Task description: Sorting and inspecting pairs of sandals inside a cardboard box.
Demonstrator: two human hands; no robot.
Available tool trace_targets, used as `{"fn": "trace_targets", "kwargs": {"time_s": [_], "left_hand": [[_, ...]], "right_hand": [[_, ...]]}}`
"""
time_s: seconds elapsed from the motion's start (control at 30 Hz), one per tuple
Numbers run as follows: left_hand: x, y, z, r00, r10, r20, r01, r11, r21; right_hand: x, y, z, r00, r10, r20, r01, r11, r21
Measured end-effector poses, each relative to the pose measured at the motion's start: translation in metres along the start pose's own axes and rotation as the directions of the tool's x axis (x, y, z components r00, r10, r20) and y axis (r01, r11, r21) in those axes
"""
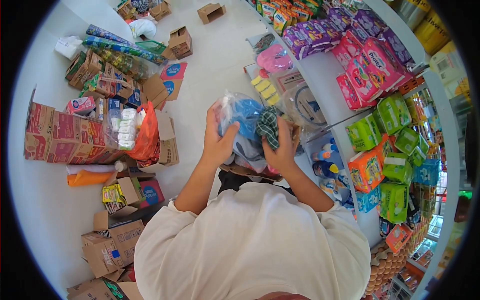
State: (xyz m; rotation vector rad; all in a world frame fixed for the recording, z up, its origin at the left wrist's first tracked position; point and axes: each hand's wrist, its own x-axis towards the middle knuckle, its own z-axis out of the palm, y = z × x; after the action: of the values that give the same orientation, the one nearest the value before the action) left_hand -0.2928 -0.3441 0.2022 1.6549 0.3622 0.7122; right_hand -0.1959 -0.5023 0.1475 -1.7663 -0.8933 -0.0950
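Observation:
In front of my chest my left hand [220,140] is closed around the side of a clear plastic bag [246,117] with something blue inside. A dark green checked cloth bundle [268,128] is gripped in my right hand [281,149], pressed against the bag's right side. Below both hands, more clear plastic and grey items show in an open cardboard box [245,171], mostly covered by the bag and my arms. What the blue item is, I cannot make out.
Shelves on the right hold pink packs [372,70], green packs [394,200] and bottles [326,169]. Stacked cartons [65,135], a red plastic bag [146,131] and open boxes [112,247] line the left wall. Pale floor [205,65] runs ahead, with small cartons [180,42] on it.

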Motion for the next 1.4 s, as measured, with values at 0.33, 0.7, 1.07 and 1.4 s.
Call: {"fn": "trace_targets", "kwargs": {"time_s": [0.33,0.7,1.07,1.4], "left_hand": [[-0.001,0.01,-0.011,0.991,0.045,0.126,-0.061,0.99,0.125],[0.0,-0.004,-0.018,0.815,0.179,0.551,-0.257,0.964,0.066],[-0.002,0.003,-0.017,0.965,-0.263,0.011,0.209,0.794,0.57],[-0.008,0.032,-0.002,0.832,-0.213,0.511,0.552,0.403,-0.73]], "right_hand": [[-0.035,0.081,-0.003,0.902,0.35,0.253,-0.375,0.925,0.06],[0.044,-0.004,-0.07,0.883,-0.074,0.463,-0.146,0.894,0.422],[0.009,-0.013,-0.041,0.969,0.08,0.232,-0.16,0.924,0.347],[-0.006,0.0,-0.03,0.861,-0.509,-0.017,0.505,0.858,-0.091]]}}
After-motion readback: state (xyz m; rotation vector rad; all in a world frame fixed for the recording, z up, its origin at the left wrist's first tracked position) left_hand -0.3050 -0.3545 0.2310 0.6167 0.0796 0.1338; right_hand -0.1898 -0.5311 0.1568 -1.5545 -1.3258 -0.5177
